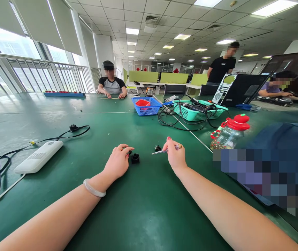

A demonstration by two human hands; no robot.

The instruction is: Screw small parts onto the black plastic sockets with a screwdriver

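My right hand [175,156] is closed around a small screwdriver [160,152], its thin metal shaft pointing left just above the green tabletop. Close to that shaft lies a small black part [157,148], partly behind it. My left hand [117,161] has its thumb and fingertips pinched together at a small dark piece [130,152], mostly hidden by the fingers. Right beside those fingertips, a square black part [135,159] with a round opening on top sits on the table.
A white power strip [40,157] with black cables lies left. Blue [146,111] and teal [190,115] baskets stand ahead, cables spilling from the teal one. At right are a red-lidded bottle [228,134], a dark blue cloth item [282,139] and a computer case [243,90]. Several people are beyond.
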